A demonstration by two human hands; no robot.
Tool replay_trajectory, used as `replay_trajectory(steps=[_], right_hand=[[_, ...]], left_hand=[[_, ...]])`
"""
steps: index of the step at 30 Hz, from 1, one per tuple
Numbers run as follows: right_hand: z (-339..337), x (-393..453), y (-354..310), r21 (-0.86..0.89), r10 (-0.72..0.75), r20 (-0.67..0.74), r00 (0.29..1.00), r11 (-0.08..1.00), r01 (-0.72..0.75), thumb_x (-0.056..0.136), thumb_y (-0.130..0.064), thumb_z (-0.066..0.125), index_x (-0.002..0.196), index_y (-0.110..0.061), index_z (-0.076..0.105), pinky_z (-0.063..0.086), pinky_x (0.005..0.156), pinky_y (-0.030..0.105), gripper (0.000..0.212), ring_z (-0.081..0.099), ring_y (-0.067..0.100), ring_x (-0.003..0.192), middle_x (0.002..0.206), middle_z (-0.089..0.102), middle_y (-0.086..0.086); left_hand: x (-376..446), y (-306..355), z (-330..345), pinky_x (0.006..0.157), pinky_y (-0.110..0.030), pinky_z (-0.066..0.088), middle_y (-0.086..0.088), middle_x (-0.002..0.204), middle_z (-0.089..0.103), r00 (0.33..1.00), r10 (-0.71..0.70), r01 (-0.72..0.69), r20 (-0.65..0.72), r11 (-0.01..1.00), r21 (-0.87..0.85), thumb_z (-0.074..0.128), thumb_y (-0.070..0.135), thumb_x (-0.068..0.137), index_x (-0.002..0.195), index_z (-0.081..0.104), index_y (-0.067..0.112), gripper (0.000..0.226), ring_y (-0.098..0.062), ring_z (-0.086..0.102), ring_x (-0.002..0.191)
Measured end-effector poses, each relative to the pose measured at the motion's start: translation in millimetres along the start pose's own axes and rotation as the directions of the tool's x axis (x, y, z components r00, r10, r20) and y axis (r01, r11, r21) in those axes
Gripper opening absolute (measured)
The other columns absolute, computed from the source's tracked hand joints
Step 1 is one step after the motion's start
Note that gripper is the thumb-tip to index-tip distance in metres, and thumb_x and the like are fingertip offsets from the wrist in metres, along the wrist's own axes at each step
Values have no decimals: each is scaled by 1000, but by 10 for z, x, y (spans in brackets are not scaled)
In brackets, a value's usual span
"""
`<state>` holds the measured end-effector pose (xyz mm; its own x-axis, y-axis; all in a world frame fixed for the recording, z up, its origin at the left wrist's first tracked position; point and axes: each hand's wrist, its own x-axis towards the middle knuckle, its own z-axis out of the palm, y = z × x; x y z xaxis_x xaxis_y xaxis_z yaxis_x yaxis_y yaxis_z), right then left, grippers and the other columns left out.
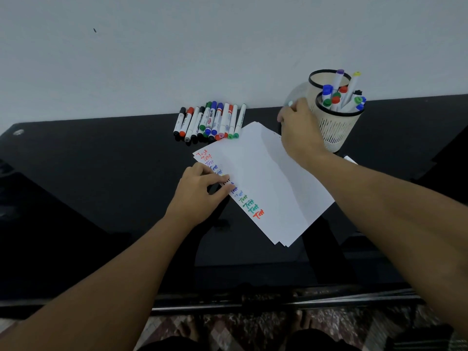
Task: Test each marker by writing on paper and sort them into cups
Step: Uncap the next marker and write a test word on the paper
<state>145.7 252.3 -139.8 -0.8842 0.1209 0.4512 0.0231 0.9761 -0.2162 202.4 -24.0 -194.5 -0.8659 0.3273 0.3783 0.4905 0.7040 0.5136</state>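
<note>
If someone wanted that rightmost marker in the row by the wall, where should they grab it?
Pinch the white barrel of the rightmost marker at mid-length, coming from above and its right side. It lies flat, other markers press against its left, while its right side is open table.

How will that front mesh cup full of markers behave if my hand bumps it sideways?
The front mesh cup probably tips rather than slides: the markers stand well above its rim, likely making it top-heavy. Its slotted walls look thin, so the cup itself is probably light. The right hand beside it seems able to steady it.
</note>
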Motion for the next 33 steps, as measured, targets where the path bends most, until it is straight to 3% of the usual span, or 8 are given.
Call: replay_trajectory(steps=[6,12,17,21,24,28,31,33], right_hand=[[-264,-110,-273,291,-111,-365,925,930,226,99,0,54,114,-3,62,56,76,37,17,60,24,90,118,52,17],[-348,-631,-637,653,26,-327,945,729,206,99,-5,60,117,-6,59,50,84,22,18,54,5,92,112,53,6],[-378,-1032,-798,891,173,37,984,440,-111,98,-11,67,116,-24,57,54,82,28,25,57,8,87,100,59,-4],[-340,-1133,-788,908,237,240,941,289,-304,98,-16,70,118,-33,56,58,93,41,30,68,14,87,101,66,-2],[-339,-1088,-774,896,331,376,865,106,-430,98,-19,71,124,-28,58,58,99,40,31,70,6,82,102,68,0],[-285,-1059,-803,834,280,467,839,176,-523,98,-25,71,129,-24,62,58,98,36,32,69,19,96,100,71,0],[-264,-1046,-856,812,234,567,790,2,-584,101,-25,68,129,-14,63,58,93,30,31,69,17,94,99,76,2],[-256,-1045,-900,800,204,583,786,23,-599,102,-32,65,127,-18,65,56,96,32,28,70,16,99,105,75,2]], left_hand=[[-1,13,-15,94,-31,46,10,103,52,1000,-12,12,15,1000,0,70,50,89,119,75,30,37,-10,46,100],[-24,106,-111,87,-26,49,9,121,42,995,-97,98,21,991,-86,71,48,91,154,37,35,72,-4,52,98],[-80,122,-138,98,-31,43,-2,144,38,985,-65,59,-157,997,-42,62,36,100,160,24,27,72,-15,41,127],[-117,117,-108,87,-44,52,-3,117,63,990,69,-65,-123,997,38,55,31,103,129,65,13,33,-19,50,106],[-125,120,-91,81,-42,52,-3,107,66,975,177,-164,-131,981,104,58,25,103,118,69,9,25,-21,54,97],[-137,111,-98,77,-40,49,-6,106,64,957,235,-203,-172,961,186,58,26,103,118,68,8,26,-21,51,92],[-152,137,-104,77,-39,50,-7,107,64,961,221,-192,-168,965,177,60,25,103,119,67,6,25,-21,52,93],[-154,161,-106,76,-37,50,-6,105,64,958,241,-217,-155,963,158,61,25,102,118,67,6,26,-20,54,93]])
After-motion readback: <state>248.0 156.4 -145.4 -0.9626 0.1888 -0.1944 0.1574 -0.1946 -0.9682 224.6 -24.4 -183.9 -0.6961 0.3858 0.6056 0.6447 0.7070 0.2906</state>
